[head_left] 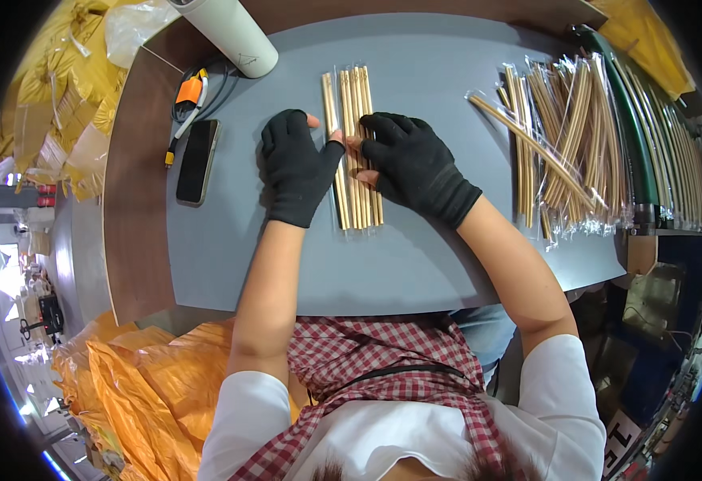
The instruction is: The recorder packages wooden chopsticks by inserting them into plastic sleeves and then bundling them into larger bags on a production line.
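Observation:
In front of me lies a row of several slim, pale wooden sticks [357,96] in clear plastic, lengthwise on the grey mat. One stick [329,96] at the left stands slightly apart from the others. My left hand [299,168], in a black fingerless glove, rests at the row's left side, its thumb apart from the fingers and touching the sticks. From the right, my right hand [415,164], gloved alike, lays its fingertips and thumb on the sticks. The thumb and fingers of that hand are apart. Both palms face down, so their undersides are hidden.
A pile of plastic-wrapped sticks [567,136] lies at the right, beside a dark green bar [635,136]. To the left are a phone [199,163], a cable with an orange part [188,94] and a white cylindrical container [235,36]. A brown raised board [139,200] edges the grey table mat [415,272].

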### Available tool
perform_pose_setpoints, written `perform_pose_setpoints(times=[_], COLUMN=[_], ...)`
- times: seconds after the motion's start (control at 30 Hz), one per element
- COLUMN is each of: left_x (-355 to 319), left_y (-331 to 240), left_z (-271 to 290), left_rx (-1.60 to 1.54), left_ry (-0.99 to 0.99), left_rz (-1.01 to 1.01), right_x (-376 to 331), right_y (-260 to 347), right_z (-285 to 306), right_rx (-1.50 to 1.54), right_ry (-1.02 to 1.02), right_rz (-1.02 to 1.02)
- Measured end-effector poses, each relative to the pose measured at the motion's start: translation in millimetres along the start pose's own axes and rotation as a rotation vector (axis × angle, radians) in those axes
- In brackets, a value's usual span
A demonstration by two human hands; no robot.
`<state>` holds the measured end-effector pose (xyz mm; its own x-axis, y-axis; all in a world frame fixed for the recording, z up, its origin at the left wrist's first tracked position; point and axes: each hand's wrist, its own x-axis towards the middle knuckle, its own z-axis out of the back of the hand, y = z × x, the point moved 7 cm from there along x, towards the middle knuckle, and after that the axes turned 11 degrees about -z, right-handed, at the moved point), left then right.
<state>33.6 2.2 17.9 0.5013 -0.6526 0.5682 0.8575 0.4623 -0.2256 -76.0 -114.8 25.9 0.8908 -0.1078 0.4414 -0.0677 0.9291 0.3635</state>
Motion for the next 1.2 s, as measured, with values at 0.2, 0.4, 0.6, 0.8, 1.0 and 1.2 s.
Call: perform_pose_setpoints(times=[0.2,0.4,0.6,0.8,1.0,1.2], left_x=[-6.9,-9.8,-2.0,-0.4,3.0,3.2], left_y=[30.9,70.0,39.7,30.4,28.8,17.5], left_z=[11.6,9.8,-2.8,-16.7,-22.3,-12.7], left_rx=[0.084,-0.22,-1.321,-1.485,-1.414,-1.185], left_ry=[-0.05,-0.062,-0.135,-0.011,-0.085,-0.063], left_rz=[0.082,0.412,0.612,0.795,0.653,0.586], right_x=[0.7,6.7,8.6,16.7,19.2,20.1], right_y=[2.5,-1.8,-0.3,2.1,-1.1,-2.7], right_z=[-0.9,-5.3,-7.7,-11.4,-15.4,-16.4], right_rx=[-0.001,0.082,0.092,0.098,0.045,0.066], right_ry=[-0.006,-0.011,-0.055,-0.067,-0.063,0.045], right_rz=[0.023,0.01,0.019,0.032,0.02,-0.014])
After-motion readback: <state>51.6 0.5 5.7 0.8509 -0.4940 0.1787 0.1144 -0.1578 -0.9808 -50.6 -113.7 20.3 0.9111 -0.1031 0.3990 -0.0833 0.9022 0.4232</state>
